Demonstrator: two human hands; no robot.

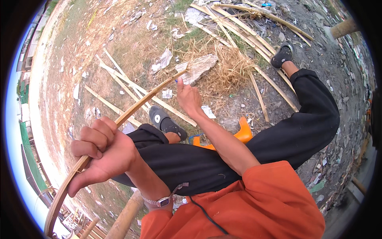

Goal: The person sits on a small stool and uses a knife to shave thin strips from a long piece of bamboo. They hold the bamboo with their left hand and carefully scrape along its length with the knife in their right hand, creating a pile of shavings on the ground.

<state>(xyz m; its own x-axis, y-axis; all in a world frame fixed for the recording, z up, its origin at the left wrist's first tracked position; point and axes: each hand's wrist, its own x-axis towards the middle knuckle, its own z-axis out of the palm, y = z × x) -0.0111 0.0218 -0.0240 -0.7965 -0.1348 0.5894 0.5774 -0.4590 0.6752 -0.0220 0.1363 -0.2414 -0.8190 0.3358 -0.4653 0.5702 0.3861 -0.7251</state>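
A long bamboo strip (137, 105) runs slantwise from the lower left edge up to a flat greyish slab (199, 67), where its far tip ends. My left hand (105, 149) is closed round the strip, with the fingers curled over it. My right hand (189, 95) is closed beside the strip's far end, its thumb stretched along toward the tip. A small blue bit shows by that thumb. What lies inside the right fingers is hidden. Dry straw-like shavings (229, 71) are heaped beside the slab.
More split bamboo strips (127, 81) lie on the littered ground at left, and a bundle of strips (246, 34) lies at upper right. My shod feet (165, 119) stand among them. An orange plastic piece (243, 130) shows under my right arm. A bamboo pole (127, 215) stands near my left elbow.
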